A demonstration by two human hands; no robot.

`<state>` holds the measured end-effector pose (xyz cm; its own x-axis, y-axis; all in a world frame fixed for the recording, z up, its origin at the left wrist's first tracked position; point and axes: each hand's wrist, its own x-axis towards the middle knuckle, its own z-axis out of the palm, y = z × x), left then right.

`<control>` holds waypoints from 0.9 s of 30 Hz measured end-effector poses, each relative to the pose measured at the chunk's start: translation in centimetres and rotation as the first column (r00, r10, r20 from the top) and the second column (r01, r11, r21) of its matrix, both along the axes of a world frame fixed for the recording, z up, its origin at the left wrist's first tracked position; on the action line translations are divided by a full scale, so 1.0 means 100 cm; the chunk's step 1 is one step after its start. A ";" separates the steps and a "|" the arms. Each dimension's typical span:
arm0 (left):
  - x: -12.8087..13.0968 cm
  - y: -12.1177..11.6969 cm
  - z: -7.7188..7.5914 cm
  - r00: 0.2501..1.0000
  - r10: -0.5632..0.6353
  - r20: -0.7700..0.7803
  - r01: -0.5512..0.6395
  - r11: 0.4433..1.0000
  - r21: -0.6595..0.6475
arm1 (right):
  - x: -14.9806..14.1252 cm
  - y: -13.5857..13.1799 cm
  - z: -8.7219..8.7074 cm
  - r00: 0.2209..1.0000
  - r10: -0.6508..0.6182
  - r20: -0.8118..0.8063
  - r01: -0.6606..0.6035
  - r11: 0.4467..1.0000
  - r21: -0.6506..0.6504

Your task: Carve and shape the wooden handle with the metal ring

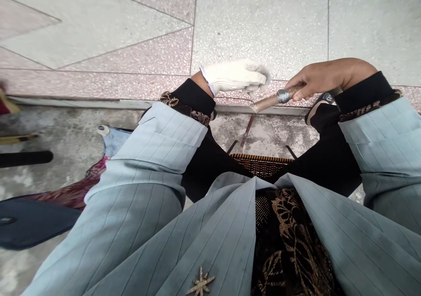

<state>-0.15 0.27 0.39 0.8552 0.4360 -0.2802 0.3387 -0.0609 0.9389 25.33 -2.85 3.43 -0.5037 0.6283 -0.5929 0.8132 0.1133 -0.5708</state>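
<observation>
My left hand (235, 76) wears a white knitted glove and hovers over the edge of the tiled floor. Its fingers are curled inward, and the fingertips are blurred, so what they hold, if anything, cannot be made out. My bare right hand (329, 77) grips a wooden handle (267, 103) with silvery wire wound around it. The handle's free end points down and left, below the gloved fingers and apart from them. Whatever is at the handle's other end is mostly hidden by my right hand. A thin dark line (235, 98) runs along the floor under the glove.
Pale and pink terrazzo tiles (263, 24) end at a raised edge, with rough concrete (72, 125) nearer me. A woven seat (263, 163) shows between my legs. At left lie a dark blue flat object (36, 221), patterned cloth and a black rod (26, 158).
</observation>
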 end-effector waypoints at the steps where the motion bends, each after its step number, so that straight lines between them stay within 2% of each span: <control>1: -0.001 -0.001 0.002 1.000 0.022 -0.006 -0.022 1.000 -0.013 | 0.000 -0.002 0.004 0.998 0.035 -0.043 -0.038 0.998 -0.051; 2: -0.002 -0.001 0.003 0.999 0.041 0.001 -0.041 0.999 -0.014 | 0.000 -0.004 0.009 0.993 0.057 -0.099 -0.066 0.994 -0.091; 4: -0.004 -0.002 0.004 0.997 0.058 0.054 -0.058 0.998 0.003 | -0.002 -0.009 0.018 0.966 0.002 -0.259 -0.029 0.994 -0.101; 6: -0.003 -0.002 0.003 0.990 0.065 0.128 -0.066 0.998 0.001 | -0.004 -0.015 0.023 0.872 -0.164 -0.460 0.153 0.986 -0.061; 7: -0.002 -0.002 0.001 0.986 0.065 0.155 -0.063 0.998 -0.015 | -0.006 -0.017 0.023 0.789 -0.262 -0.556 0.288 0.957 -0.043; 9: -0.001 -0.003 -0.002 0.984 0.054 0.172 -0.048 0.998 -0.041 | -0.007 -0.019 0.020 0.605 -0.408 -0.684 0.532 0.846 -0.034; 10: 0.000 -0.003 -0.004 0.985 0.047 0.166 -0.040 0.998 -0.042 | -0.008 -0.018 0.018 0.551 -0.452 -0.702 0.609 0.792 -0.032; 11: 0.001 -0.003 -0.005 0.987 0.034 0.157 -0.028 0.999 -0.038 | -0.007 -0.017 0.015 0.537 -0.485 -0.691 0.655 0.756 -0.022; 13: 0.002 -0.004 -0.008 0.991 0.013 0.135 -0.009 0.999 -0.030 | -0.007 -0.014 0.010 0.587 -0.525 -0.616 0.682 0.731 0.027; 16: 0.003 -0.005 -0.009 0.990 -0.025 0.136 0.033 0.998 -0.052 | -0.009 -0.010 0.011 0.701 -0.559 -0.442 0.668 0.732 0.134; 19: 0.003 -0.005 -0.009 0.987 -0.047 0.155 0.060 0.995 -0.085 | -0.012 -0.008 0.016 0.793 -0.576 -0.198 0.609 0.743 0.277; 21: 0.005 -0.004 -0.010 0.984 -0.058 0.166 0.075 0.992 -0.101 | -0.014 -0.006 0.015 0.854 -0.521 -0.005 0.486 0.793 0.369; 23: 0.006 -0.002 -0.012 0.983 -0.069 0.168 0.088 0.990 -0.108 | -0.013 -0.002 0.010 0.902 -0.400 0.162 0.310 0.862 0.402; 25: 0.008 -0.001 -0.014 0.986 -0.086 0.140 0.099 0.991 -0.087 | -0.012 0.000 0.002 0.931 -0.255 0.261 0.152 0.922 0.357; 27: 0.008 0.001 -0.014 0.990 -0.093 0.107 0.101 0.993 -0.068 | -0.011 0.001 -0.005 0.952 -0.138 0.273 0.067 0.965 0.254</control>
<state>0.67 0.32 -1.02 0.9184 0.3315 -0.2160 0.2353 -0.0188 0.9717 24.28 -2.70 2.90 -0.2607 0.8084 -0.5278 0.9522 0.1252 -0.2787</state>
